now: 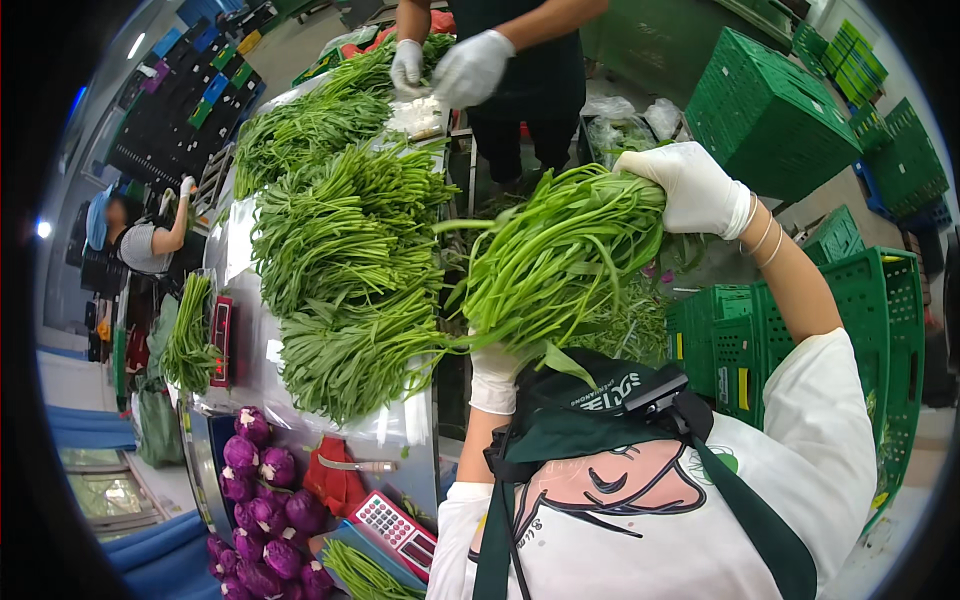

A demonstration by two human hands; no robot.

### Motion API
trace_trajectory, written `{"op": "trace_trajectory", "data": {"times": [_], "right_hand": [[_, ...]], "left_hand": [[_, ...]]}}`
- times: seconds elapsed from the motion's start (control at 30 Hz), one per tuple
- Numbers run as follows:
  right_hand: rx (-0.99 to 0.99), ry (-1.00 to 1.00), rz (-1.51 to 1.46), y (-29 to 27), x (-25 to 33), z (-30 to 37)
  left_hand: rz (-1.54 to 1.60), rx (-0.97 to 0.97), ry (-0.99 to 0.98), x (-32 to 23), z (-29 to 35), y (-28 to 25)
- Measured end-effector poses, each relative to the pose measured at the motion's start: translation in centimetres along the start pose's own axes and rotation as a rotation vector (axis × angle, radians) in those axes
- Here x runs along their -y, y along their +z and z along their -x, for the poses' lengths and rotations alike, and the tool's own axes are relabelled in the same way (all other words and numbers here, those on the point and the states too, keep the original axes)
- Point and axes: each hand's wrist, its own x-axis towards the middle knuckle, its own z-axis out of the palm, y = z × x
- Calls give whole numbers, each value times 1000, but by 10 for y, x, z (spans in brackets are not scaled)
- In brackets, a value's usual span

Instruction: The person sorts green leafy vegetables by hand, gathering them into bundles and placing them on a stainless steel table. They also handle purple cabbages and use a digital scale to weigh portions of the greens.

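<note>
A large loose bunch of water spinach is held up in front of me, off the table's right side. My right hand, in a white glove, is closed on its upper right end. Below the bunch's lower left end is my left hand, also gloved, holding it from underneath; leaves cover most of its fingers. To the left, thick piles of water spinach lie in rows along the metal table, stems toward the right.
Across the table, a co-worker's gloved hands are at the far pile. Green crates stand at right, with loose greens below my bunch. Purple cabbages, a knife, a red cloth and a scale are near left.
</note>
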Motion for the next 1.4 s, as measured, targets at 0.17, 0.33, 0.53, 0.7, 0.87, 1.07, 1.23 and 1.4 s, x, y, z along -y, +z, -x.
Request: {"op": "trace_trajectory", "data": {"times": [0.17, 0.33, 0.53, 0.7, 0.87, 1.07, 1.23, 1.4], "right_hand": [[-173, 84, 71, -21, -21, 1], [-119, 59, 277, -3, -23, 0], [-112, 68, 145, 8, 7, -17], [-87, 73, 61, 13, 12, -8], [-167, 59, 108, -10, 23, -1], [-190, 6, 144, -36, 25, 9], [-147, -107, 114, -17, 30, 9], [-108, -121, 154, -19, 39, 6]], "left_hand": [[1037, -156, -470, 105, 97, 36], [971, 237, -628, 5, 3, 12], [894, 266, -766, -8, -39, 53], [1122, -107, -907, 16, -58, 76], [1069, -121, -885, 23, -40, 79], [924, -275, -682, 69, -2, 33], [751, -30, -371, -1, -60, -28], [577, -169, -495, -28, -71, -7]]}}
